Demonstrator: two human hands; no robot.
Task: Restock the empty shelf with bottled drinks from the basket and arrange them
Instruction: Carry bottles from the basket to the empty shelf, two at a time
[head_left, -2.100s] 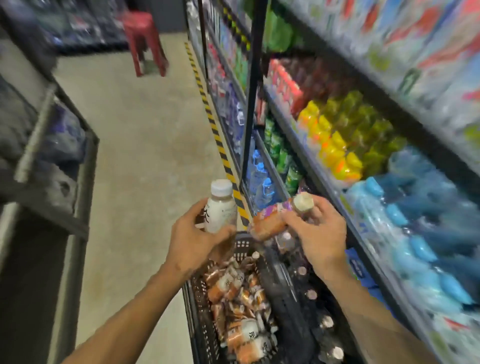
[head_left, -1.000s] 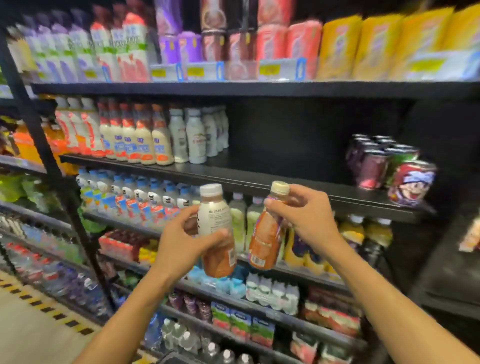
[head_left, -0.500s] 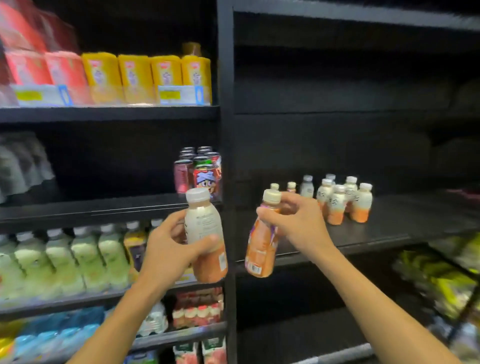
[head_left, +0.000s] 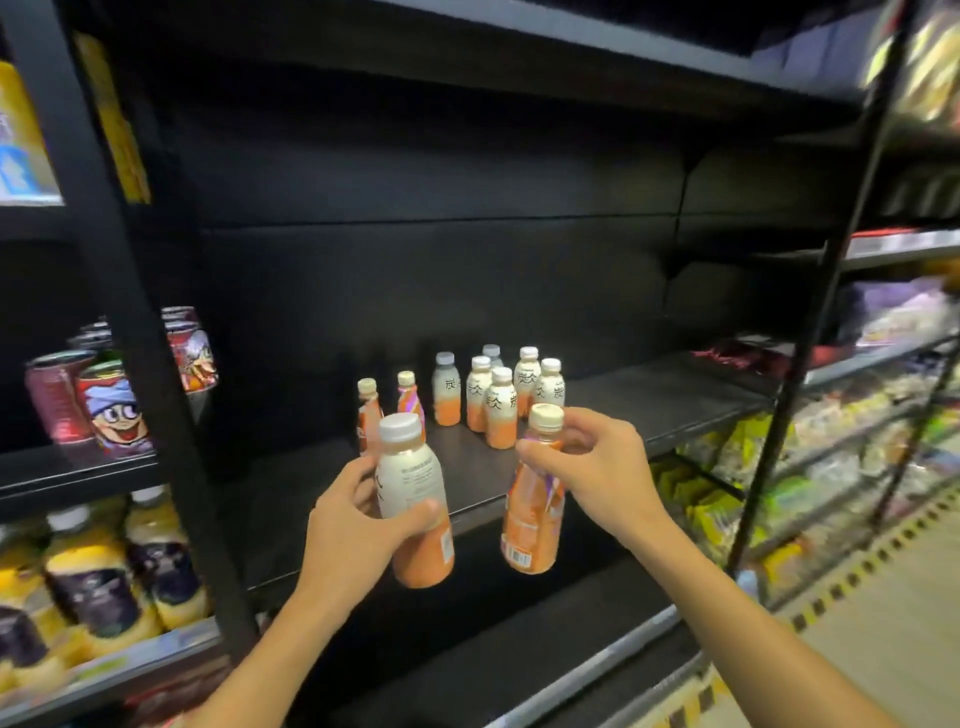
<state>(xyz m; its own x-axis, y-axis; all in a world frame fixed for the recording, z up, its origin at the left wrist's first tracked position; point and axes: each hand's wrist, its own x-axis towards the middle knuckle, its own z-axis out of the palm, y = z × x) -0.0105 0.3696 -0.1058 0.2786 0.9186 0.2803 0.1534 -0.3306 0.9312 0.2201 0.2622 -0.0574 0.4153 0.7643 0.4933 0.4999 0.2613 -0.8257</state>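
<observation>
Fingers of the left hand (head_left: 345, 535) wrap a white-and-orange plastic bottle (head_left: 415, 512); the right hand (head_left: 592, 470) pinches a slim orange bottle (head_left: 532, 519) by its neck before the black metal shelf (head_left: 649, 405).

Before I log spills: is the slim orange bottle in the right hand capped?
Capped. A cream cap sits on the slim orange bottle, which the right hand pinches at the neck, hanging roughly upright.
</observation>
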